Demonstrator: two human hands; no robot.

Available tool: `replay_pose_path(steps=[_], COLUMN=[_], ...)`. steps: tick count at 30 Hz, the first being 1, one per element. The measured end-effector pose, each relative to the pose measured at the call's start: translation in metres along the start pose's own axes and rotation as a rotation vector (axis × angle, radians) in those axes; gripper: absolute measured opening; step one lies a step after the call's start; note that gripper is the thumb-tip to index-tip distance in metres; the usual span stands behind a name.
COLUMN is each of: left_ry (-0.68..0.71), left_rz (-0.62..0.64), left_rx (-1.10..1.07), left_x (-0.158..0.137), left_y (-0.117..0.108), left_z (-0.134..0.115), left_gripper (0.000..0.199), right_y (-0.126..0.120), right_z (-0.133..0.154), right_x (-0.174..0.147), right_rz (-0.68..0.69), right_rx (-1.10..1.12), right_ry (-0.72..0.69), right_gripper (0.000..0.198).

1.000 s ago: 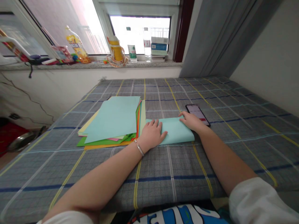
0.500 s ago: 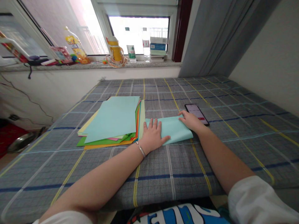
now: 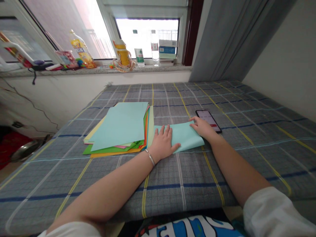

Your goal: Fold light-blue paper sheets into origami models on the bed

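A light blue sheet of paper [image 3: 185, 135], folded over on itself, lies on the checked cloth in front of me. My left hand [image 3: 163, 142] rests flat on its left part, fingers spread and thumb out to the right. At the sheet's far right corner, my right hand [image 3: 200, 127] has thumb and fingers closed on the paper's edge. The near right side of the fold bulges slightly. Left of my left hand lies a stack of coloured paper with a light blue sheet [image 3: 120, 123] on top; green, orange and yellow edges stick out beneath.
A phone [image 3: 209, 121] with a lit screen lies just beyond my right hand. Grey checked cloth [image 3: 234, 158] covers the surface. On the windowsill [image 3: 98, 69] stand a juice bottle [image 3: 82, 51], a yellow flask [image 3: 122, 55], clear bottles and stacked boxes [image 3: 167, 51].
My left hand tilts slightly, its fingers shifted a little to the right on the paper. My right hand stays at the same corner. The view has moved very slightly.
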State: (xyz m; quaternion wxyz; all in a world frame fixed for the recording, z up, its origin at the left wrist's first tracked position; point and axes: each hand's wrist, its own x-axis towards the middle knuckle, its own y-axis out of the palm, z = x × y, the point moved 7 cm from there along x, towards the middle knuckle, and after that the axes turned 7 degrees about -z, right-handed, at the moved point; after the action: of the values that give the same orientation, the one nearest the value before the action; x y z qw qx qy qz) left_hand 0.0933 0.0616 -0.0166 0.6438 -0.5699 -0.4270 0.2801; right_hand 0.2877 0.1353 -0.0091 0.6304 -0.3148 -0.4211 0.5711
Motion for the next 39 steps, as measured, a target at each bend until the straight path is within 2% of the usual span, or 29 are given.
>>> replay_pose_path(steps=[3, 6, 13, 15, 17, 19, 21, 24, 27, 33, 39], left_ry=[0.028, 0.035, 0.038, 0.03, 0.026, 0.025, 0.03, 0.02, -0.021, -0.04, -0.013], left_rz=[-0.001, 0.005, -0.002, -0.004, -0.009, -0.018, -0.019, -0.012, -0.011, -0.047, -0.058], left_rx=[-0.034, -0.058, -0.051, -0.039, -0.029, -0.024, -0.029, -0.04, -0.036, -0.024, -0.032], left_x=[0.001, 0.003, 0.003, 0.003, 0.003, 0.004, 0.004, 0.004, 0.005, 0.007, 0.007], left_y=[-0.001, 0.0, 0.001, 0.001, 0.0, -0.001, -0.001, 0.001, 0.002, 0.0, -0.003], left_z=[-0.003, -0.004, -0.006, -0.007, -0.007, -0.008, -0.009, -0.009, -0.008, -0.009, -0.011], left_gripper=[0.072, 0.072, 0.071, 0.071, 0.071, 0.071, 0.069, 0.067, 0.068, 0.067, 0.06], right_y=[0.0, -0.003, -0.028, -0.034, -0.033, -0.02, -0.004, 0.015, 0.026, 0.03, 0.032], right_z=[0.0, 0.001, 0.005, 0.018, 0.037, 0.058, 0.068, 0.056, 0.036, 0.027, 0.028], right_x=[0.0, -0.001, -0.008, -0.014, -0.023, -0.035, -0.045, -0.051, -0.049, -0.041, -0.037], right_rz=[-0.003, -0.01, -0.144, -0.2, -0.205, -0.101, -0.014, 0.059, 0.116, 0.122, 0.119], right_rx=[0.008, 0.02, -0.013, -0.081, -0.108, -0.064, -0.107, -0.27, -0.304, -0.231, -0.229], right_ry=[0.02, 0.027, 0.035, -0.039, -0.177, -0.336, -0.393, -0.267, -0.141, -0.121, -0.121], right_gripper=[0.029, 0.028, 0.03, 0.032, 0.035, 0.033, 0.042, 0.068, 0.08, 0.086, 0.08])
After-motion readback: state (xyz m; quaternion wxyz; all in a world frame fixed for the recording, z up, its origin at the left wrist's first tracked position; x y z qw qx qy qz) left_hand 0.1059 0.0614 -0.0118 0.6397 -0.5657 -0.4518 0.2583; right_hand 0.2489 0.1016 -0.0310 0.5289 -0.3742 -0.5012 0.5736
